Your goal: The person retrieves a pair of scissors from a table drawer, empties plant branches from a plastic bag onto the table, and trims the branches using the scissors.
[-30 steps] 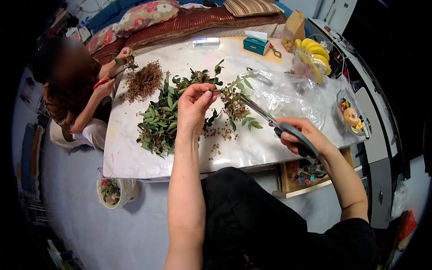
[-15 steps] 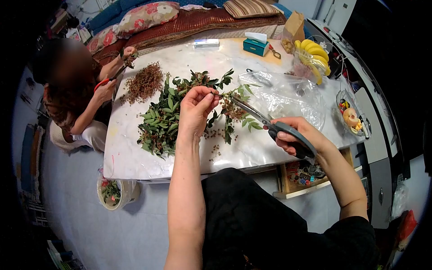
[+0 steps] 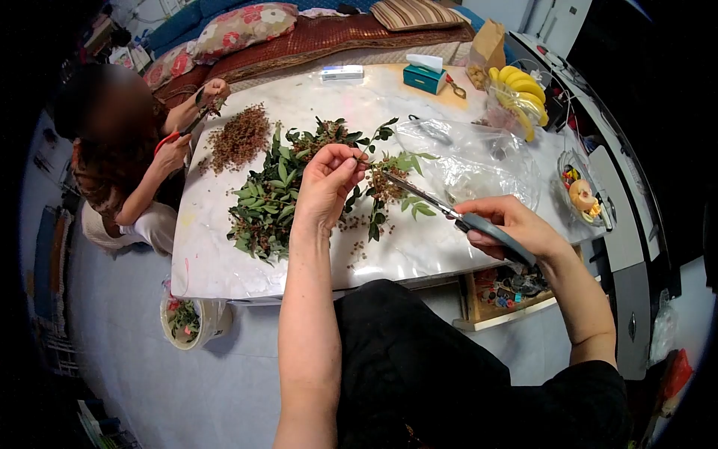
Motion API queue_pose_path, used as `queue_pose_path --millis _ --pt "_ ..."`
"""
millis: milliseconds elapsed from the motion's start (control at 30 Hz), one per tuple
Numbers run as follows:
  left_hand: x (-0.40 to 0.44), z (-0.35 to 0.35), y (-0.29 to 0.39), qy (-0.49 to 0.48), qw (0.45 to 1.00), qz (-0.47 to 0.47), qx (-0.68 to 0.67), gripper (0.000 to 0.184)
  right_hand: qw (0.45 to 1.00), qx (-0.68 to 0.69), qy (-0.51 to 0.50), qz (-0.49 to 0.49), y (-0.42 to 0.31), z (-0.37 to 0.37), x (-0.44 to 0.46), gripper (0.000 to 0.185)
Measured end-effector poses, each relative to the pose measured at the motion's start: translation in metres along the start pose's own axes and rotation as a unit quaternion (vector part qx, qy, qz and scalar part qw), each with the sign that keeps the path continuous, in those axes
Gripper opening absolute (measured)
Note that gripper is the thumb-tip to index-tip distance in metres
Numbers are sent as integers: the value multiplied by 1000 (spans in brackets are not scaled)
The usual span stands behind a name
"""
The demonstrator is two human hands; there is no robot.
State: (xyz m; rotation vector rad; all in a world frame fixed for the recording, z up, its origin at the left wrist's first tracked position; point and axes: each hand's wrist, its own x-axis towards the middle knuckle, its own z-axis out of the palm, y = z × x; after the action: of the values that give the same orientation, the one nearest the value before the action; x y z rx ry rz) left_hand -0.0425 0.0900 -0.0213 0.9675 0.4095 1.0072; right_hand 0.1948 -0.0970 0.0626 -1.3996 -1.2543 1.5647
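The table [image 3: 292,86] stretches before me, a co-worker [image 3: 120,172] at its left end. A clear bag [image 3: 497,161] lies beyond the scissors, a leafy pile [image 3: 265,198] left of and partly behind my left hand [image 3: 327,178]. My right hand [image 3: 512,224] wraps the handles of the scissors [image 3: 422,196], which slant up and left to the sprig [image 3: 389,183]; whether they touch, I can't tell. My left hand, nearer, pinches its stem, the sprig reaching rightward, nothing blocking the blades.

On the table [image 3: 441,253], the berry pile [image 3: 238,140] lies behind the leaves [image 3: 263,203], to the left. Bananas [image 3: 521,86] lie right of the tissue box [image 3: 424,78].
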Motion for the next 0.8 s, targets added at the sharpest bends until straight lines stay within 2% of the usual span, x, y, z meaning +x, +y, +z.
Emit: queue_pose_path --millis 33,167,233,267,333,367,400,467,633,800 --pt "0 1 0 2 1000 -3 -1 10 999 48 -6 7 0 2 0 41" --pt "-1 2 0 -5 1000 1 -4 10 997 61 -23 36 3 3 3 41" --pt "-1 2 1 1 1000 11 20 10 999 -23 26 -2 9 4 5 38" --pt "-1 1 0 1 1000 11 20 10 999 -22 25 -1 12 4 7 38" --pt "1 0 -1 -6 997 30 71 11 952 -237 99 -165 14 4 9 36" --pt "1 -1 -2 -5 997 30 70 11 931 -302 116 -166 7 4 5 36" --pt "0 0 -1 -7 995 32 89 11 931 -303 116 -165 7 0 5 36" --pt "0 4 0 -9 994 34 107 11 886 -412 105 -186 6 -7 5 41" --pt "-3 12 5 10 984 24 176 10 863 -458 111 -179 -10 -5 6 43" --pt "-2 10 4 -4 984 28 174 9 843 -500 101 -173 -16 -7 9 40"
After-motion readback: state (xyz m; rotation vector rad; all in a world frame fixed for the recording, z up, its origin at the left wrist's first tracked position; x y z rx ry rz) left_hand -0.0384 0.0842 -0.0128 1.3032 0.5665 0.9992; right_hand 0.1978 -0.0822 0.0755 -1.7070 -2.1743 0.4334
